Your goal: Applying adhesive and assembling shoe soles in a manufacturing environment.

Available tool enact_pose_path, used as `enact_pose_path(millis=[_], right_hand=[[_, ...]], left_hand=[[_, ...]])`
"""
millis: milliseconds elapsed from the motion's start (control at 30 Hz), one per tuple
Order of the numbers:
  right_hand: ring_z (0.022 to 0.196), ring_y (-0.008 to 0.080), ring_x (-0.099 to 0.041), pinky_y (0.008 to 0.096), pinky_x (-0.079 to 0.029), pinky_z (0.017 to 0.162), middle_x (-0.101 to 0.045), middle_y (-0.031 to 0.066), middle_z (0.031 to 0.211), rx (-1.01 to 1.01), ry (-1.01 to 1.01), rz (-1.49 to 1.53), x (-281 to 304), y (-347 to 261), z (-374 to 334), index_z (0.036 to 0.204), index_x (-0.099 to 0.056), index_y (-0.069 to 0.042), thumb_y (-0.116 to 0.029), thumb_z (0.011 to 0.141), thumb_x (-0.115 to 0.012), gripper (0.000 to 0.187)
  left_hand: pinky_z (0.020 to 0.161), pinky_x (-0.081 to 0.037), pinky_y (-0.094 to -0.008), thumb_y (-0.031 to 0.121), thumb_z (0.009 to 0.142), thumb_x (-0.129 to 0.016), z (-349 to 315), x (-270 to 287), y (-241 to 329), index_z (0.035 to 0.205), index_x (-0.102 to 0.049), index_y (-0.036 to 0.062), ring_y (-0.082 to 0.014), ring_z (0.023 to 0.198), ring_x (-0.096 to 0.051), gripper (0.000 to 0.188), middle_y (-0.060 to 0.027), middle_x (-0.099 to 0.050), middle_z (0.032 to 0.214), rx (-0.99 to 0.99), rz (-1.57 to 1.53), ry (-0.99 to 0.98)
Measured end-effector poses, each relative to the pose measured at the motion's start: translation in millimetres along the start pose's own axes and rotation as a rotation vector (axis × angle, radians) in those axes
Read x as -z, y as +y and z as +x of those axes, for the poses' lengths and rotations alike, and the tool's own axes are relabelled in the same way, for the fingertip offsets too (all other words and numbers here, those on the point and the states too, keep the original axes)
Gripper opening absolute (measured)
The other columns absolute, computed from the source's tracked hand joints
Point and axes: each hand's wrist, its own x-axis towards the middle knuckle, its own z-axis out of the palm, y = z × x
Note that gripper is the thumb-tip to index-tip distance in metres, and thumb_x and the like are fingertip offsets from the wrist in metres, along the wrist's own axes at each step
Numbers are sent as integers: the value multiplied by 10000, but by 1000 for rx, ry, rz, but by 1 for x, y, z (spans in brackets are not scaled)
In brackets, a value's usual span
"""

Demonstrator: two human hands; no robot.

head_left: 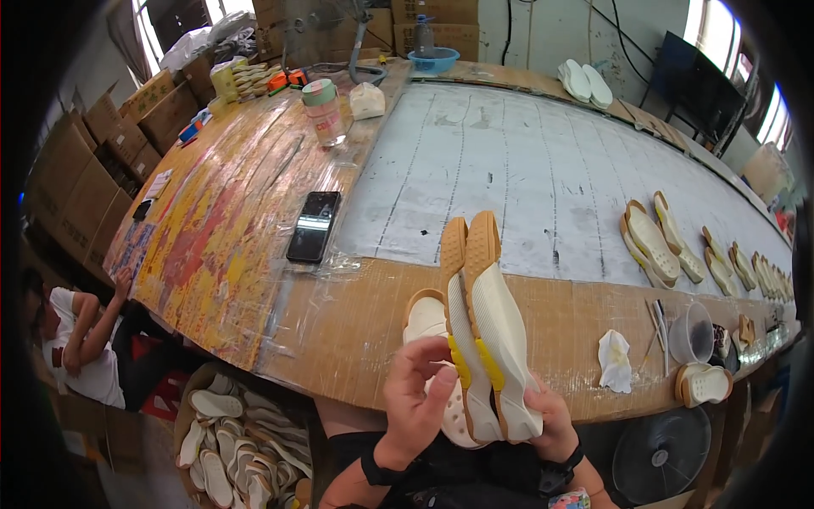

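Two cream shoe soles [509, 331] with tan treads and yellow side patches stand on edge, side by side, above the table's near edge. My right hand [553, 420] is closed around their lower ends. Curled fingers of my left hand [421, 397] press against the side of the left-hand sole, its thumb raised beside it. Behind my left hand, another cream sole [426, 316] with a tan rim lies on the cardboard edge, partly hidden. A perforated cream piece [456, 417] shows below, mostly covered by my hand and the soles.
Pairs of soles [651, 246] line the right side of the table. A white cloth [615, 360], a clear cup [691, 332] and thin tools lie near right. A phone [314, 226] and a jar [324, 113] stand left. Below are a box of soles [246, 441], a fan [661, 456] and a seated person [85, 339].
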Motion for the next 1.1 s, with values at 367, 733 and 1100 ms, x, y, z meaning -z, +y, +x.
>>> enact_pose_path(millis=[367, 733, 1100], right_hand=[[1058, 180, -499, 294, -402, 886, -476, 124, 1195, 32, -41, -128, 5, 9, -6, 1286, -292, 35, -152, 844, -524, 533], [1057, 159, -492, 285, -408, 880, -458, 119, 1206, 89, -9, -187, -10, 8, -5, 1291, -288, 29, -143, 856, -494, 511], [1206, 258, -336, 339, -298, 975, -329, 181, 1306, 621, -74, -982, -40, -21, 16, 1317, -218, 22, -217, 679, -717, 845]], left_hand=[[615, -474, -205, 15, 760, -600, 22, 16, 48, 860, -628, -61, -108, 650, -589, 129, -94, -629, 749, 34, 323, 234], [624, -479, -216, 78, 748, -641, 29, 10, 46, 1026, -506, -69, -132, 736, -591, 342, -103, -604, 850, 155, 270, 237], [898, -419, -364, 43, 736, -551, 29, -2, 7, 1315, -152, 4, -249, 1088, -464, 704, -145, -386, 1231, 328, -413, 64]])
